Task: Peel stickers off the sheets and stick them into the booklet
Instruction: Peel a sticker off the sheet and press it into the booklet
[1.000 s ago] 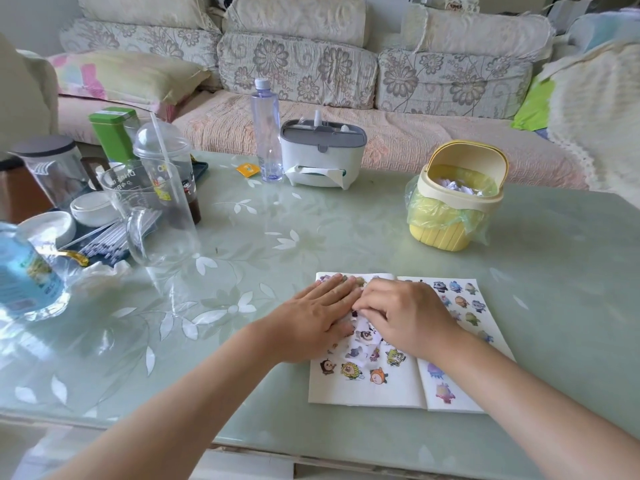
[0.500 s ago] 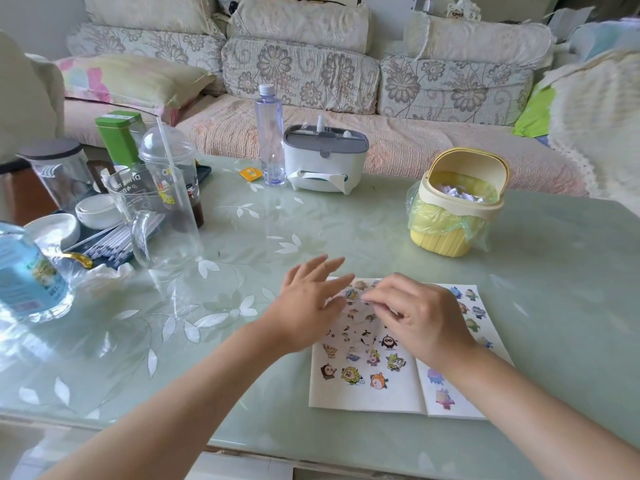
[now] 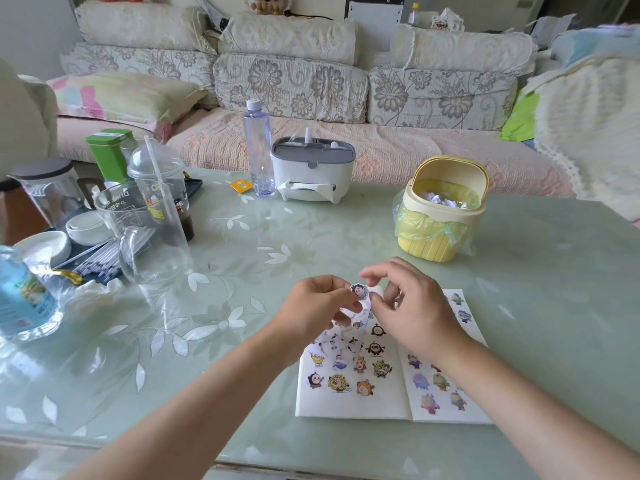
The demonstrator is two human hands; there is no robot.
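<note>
The open booklet lies flat on the green glass table in front of me, both pages carrying several cartoon stickers. A crumpled sticker sheet is lifted off its left page. My left hand pinches the sheet's upper part. A small cartoon sticker shows at the top of the sheet between my two hands. My right hand hovers beside it, and its fingertips pinch the sheet's white edge just right of the sticker. Part of the sheet is hidden by both hands.
A yellow mini bin with paper scraps stands behind the booklet. A tissue box and a clear bottle sit at the far edge. Cups, a glass jug, bowls and a green tin crowd the left side.
Both hands were pressing flat on the booklet a second ago. They have since risen, lifting the sticker sheet off the left page, and the camera has tilted up a little.
</note>
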